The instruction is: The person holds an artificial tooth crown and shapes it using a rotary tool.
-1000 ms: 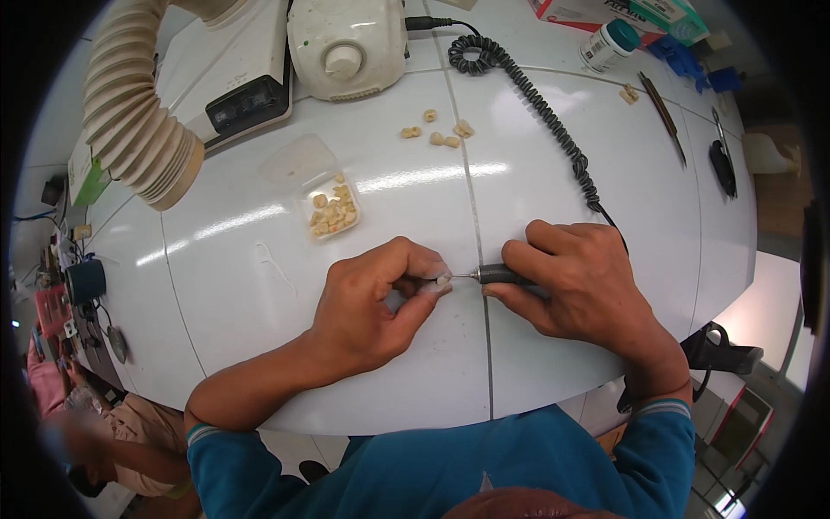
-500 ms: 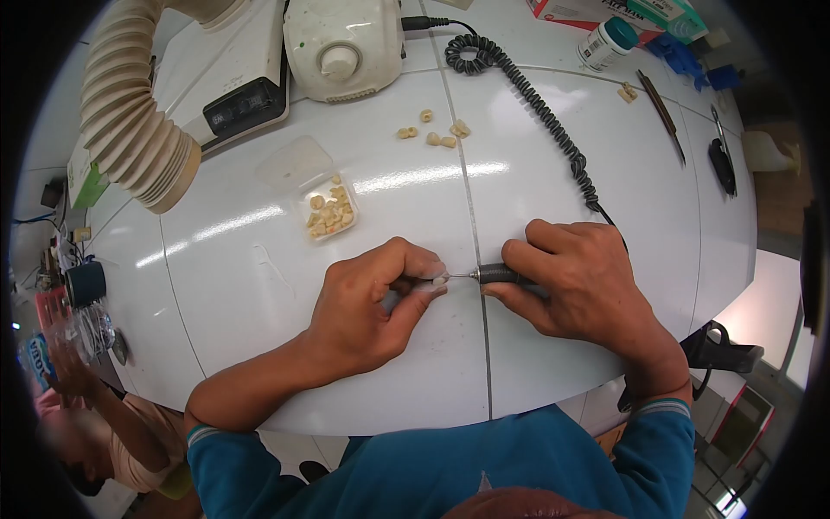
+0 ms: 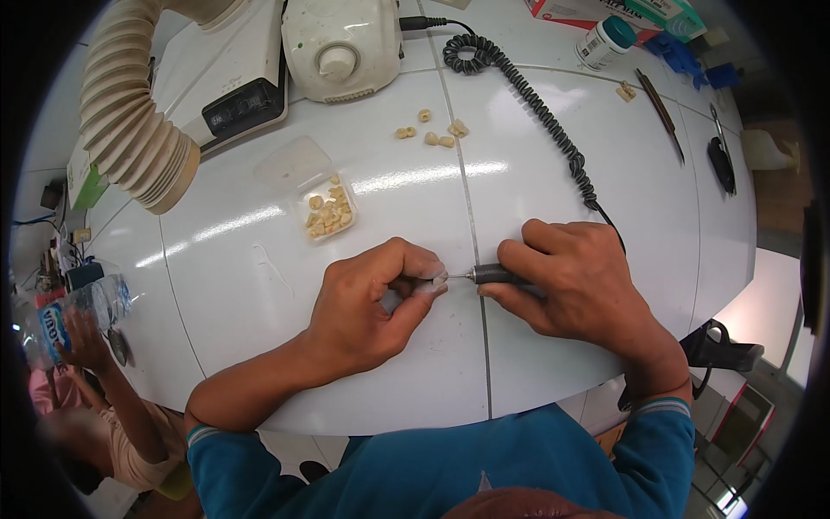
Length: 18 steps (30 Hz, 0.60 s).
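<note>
My left hand (image 3: 367, 294) is closed, its thumb and fingers pinching a small pale dental crown (image 3: 440, 279) that is mostly hidden. White dust coats those fingertips. In my right hand (image 3: 575, 281) lies a black rotary handpiece (image 3: 494, 273), pointing left. Its thin metal bur (image 3: 458, 276) reaches the crown; whether it touches or spins I cannot tell. Beyond my left hand, a small clear box (image 3: 353, 218) with its lid folded back holds several tooth-coloured crowns (image 3: 328, 216). More crowns (image 3: 445, 141) lie loose on the white table (image 3: 406, 363).
A coiled black cord (image 3: 540, 104) runs from the control box (image 3: 341, 52) to the handpiece. At left hang a ribbed suction hose (image 3: 130, 112) and a person's hand (image 3: 82, 342) by a water bottle (image 3: 56, 329). A teal-capped bottle (image 3: 605, 43) and a brown pointed tool (image 3: 661, 117) lie at right.
My hands have barely moved, with the handpiece shifted very slightly left. At the left edge, the other person's hand and the water bottle have risen and moved right.
</note>
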Available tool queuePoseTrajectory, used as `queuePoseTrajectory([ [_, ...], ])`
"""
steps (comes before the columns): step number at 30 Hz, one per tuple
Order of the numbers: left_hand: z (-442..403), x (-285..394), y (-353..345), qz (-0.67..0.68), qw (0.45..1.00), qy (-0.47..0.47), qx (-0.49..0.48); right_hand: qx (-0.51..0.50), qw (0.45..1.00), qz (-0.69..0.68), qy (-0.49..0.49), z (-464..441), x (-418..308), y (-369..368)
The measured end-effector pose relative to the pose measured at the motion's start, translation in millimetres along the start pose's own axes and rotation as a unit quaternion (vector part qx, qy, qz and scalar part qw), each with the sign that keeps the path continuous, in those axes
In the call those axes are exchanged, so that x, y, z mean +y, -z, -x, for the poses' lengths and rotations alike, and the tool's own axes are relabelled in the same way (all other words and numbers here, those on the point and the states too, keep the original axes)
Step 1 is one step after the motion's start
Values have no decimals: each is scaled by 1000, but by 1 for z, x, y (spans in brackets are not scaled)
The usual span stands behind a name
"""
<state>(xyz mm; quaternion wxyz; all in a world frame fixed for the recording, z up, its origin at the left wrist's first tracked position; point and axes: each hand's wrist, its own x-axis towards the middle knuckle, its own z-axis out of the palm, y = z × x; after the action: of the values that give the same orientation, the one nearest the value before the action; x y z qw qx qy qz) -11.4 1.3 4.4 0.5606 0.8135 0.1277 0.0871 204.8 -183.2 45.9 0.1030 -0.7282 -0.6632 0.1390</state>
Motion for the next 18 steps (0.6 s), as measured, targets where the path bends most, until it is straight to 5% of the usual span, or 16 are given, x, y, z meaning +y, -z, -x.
queuePoseTrajectory([
  [18, -1, 0, -1, -2, 1000, 10, 8, 21, 1000, 1, 13, -1, -1, -4],
])
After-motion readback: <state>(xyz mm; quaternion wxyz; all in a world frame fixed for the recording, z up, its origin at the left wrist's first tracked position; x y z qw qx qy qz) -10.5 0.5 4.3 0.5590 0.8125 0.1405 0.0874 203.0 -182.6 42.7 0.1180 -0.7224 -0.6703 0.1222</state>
